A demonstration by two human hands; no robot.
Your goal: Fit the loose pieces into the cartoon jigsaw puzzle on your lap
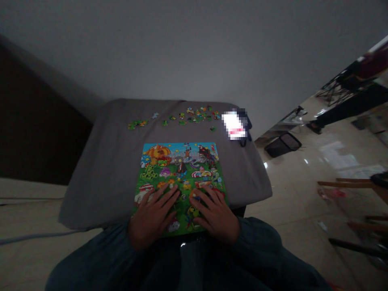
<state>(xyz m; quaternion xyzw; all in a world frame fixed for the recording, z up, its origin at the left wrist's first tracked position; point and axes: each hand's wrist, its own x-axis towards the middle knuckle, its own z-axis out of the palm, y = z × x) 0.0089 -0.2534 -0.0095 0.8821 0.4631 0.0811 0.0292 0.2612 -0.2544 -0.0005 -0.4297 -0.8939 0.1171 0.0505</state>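
A colourful cartoon picture board (pixel 178 178), which looks like a jigsaw puzzle base, lies flat near the front edge of the grey cloth-covered table (pixel 112 161). On its lower left part rests my left hand (pixel 153 214), palm down with the fingers spread. My right hand (pixel 216 212) lies the same way on the lower right part. Neither hand grips anything. Beyond the board's far edge are scattered loose jigsaw pieces (pixel 198 116), and a small cluster of more pieces (pixel 138 124) sits to their left. The picture under my palms is hidden.
At the table's back right lies a blurred-out white and pink item (pixel 234 126) beside a dark object with a strap. A grey wall (pixel 169 52) rises behind the table. On the floor to the right are a dark bin-like object (pixel 283 144) and wooden furniture legs (pixel 345 184).
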